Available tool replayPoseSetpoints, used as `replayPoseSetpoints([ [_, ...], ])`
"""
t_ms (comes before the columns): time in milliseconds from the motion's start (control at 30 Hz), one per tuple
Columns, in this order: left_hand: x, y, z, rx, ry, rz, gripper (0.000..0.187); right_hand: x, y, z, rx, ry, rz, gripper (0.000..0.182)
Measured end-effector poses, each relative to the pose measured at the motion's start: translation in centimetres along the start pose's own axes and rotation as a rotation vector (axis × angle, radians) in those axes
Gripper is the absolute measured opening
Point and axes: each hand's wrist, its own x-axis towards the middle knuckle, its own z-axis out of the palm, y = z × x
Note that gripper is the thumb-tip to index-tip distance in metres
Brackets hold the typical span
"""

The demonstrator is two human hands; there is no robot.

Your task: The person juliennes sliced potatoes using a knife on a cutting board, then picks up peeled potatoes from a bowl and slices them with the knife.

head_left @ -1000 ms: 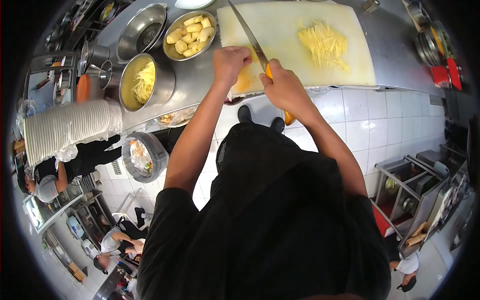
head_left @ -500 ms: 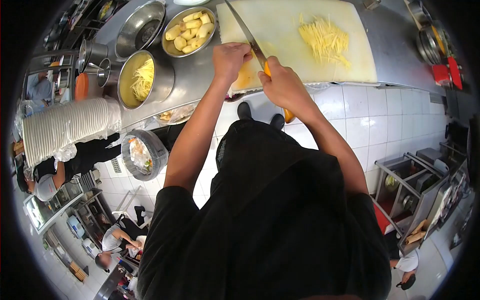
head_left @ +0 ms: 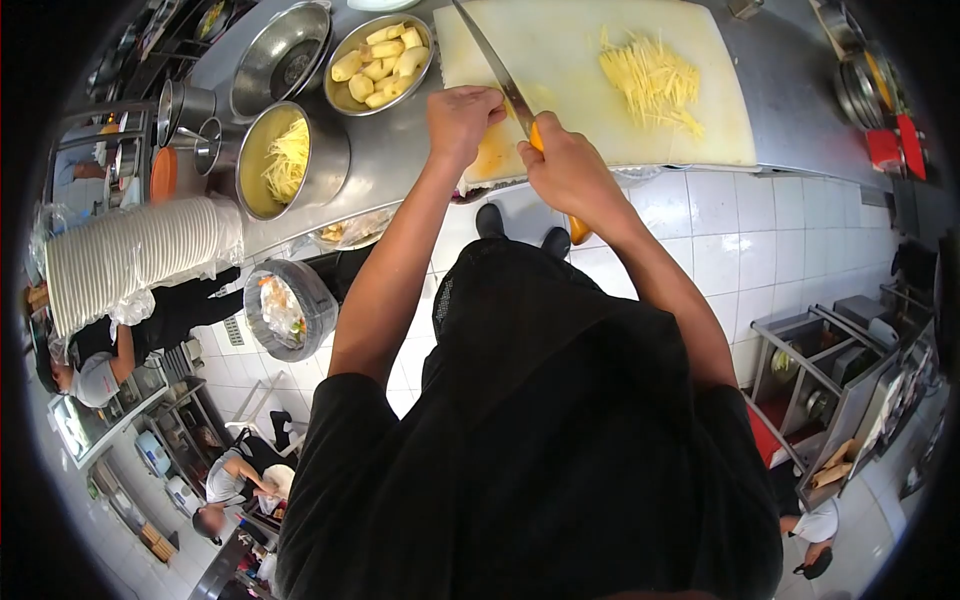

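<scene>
My right hand (head_left: 573,165) is wrapped around the orange handle of a long kitchen knife (head_left: 497,68). Its blade slants up and left across the white cutting board (head_left: 560,40). Against the blade's left side, near the handle, my left hand (head_left: 464,122) has its fingers curled down on the board; whatever lies under them is hidden. To the right on the board sits a loose pile of thin pale-yellow strips (head_left: 652,85). Left of the board, a metal bowl (head_left: 428,80) holds several peeled pale-yellow chunks (head_left: 380,66).
A deep metal pot (head_left: 325,160) with more yellow strips and a metal basin (head_left: 245,70) stand on the steel counter. Stacked white plates (head_left: 150,245) are at left. A lined bin (head_left: 318,315) stands on the tiled floor. Other people work at left and lower left.
Almost nothing differs. Both hands and the knife keep nearly the same place, with a very slight shift of the view. A person at lower left has moved their hands a little.
</scene>
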Motion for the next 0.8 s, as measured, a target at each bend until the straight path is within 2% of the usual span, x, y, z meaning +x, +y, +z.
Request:
replayPoseSetpoints([
  [800,0.0,-0.1,-0.2,0.083,0.006,0.014,0.011,2.2,0.3,1.3,-0.021,0.039,-0.026,0.029],
])
